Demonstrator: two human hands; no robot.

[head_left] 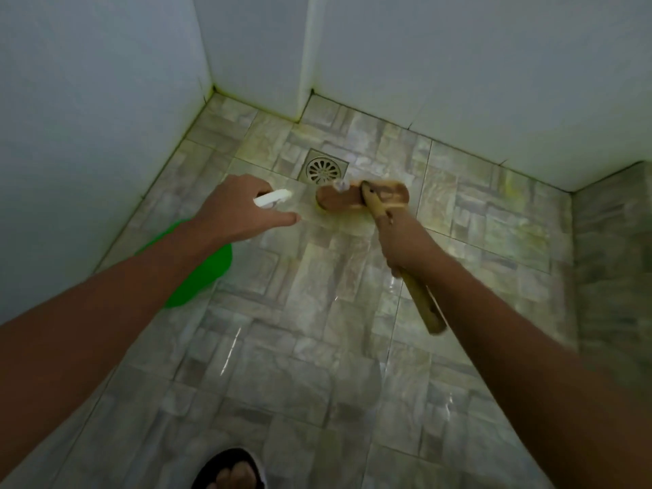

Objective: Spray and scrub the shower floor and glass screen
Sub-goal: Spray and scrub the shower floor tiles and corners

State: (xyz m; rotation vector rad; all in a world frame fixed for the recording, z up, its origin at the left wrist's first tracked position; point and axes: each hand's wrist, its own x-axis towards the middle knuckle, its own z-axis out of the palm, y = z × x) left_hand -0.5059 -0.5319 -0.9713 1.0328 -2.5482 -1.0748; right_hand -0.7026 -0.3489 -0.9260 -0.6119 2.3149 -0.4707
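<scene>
Holding a green spray bottle [197, 273] by its white nozzle head [273, 197], the left hand [234, 210] has fingers curled round it, the thumb stretched forward. The right hand [405, 245] grips the wooden handle of a scrub brush [360, 199]. The brush head is on the tiled shower floor [317, 347], just beside the round drain [323, 169]. A sandalled foot [229, 471] shows below.

The left hand [236, 210] grips a green spray bottle [197, 273] with its white nozzle [273, 197] aimed ahead, while the right hand [405, 245] holds a wooden scrub brush [363, 199] against the wet tiled shower floor [300, 347] beside the round drain [323, 169].
</scene>
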